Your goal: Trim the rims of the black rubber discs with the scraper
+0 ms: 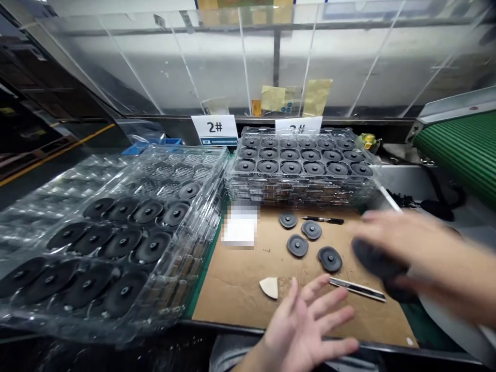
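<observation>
My left hand [310, 328] is at the front edge of the cardboard sheet, palm up with spread fingers, and holds nothing. Smeared by motion, my right hand [406, 248] moves over the right side of the cardboard. Under its fingers are dark grey rounded discs [374, 258], blurred, probably two. Several similar dark grey discs with a small hub, such as one disc [330, 259], lie loose on the cardboard [236, 289]. A slim cutter-like strip [358, 289] lies between my hands. Left of my left hand's fingertips rests a cream wedge-shaped piece [269, 288].
A stack of clear plastic trays [201, 206], partly filled with discs, stands at left. Another stack [298, 186] with discs on top stands at the back. A black pen [323, 220] and white paper [241, 226] lie on the cardboard. A green ribbed conveyor belt [461, 142] is at right.
</observation>
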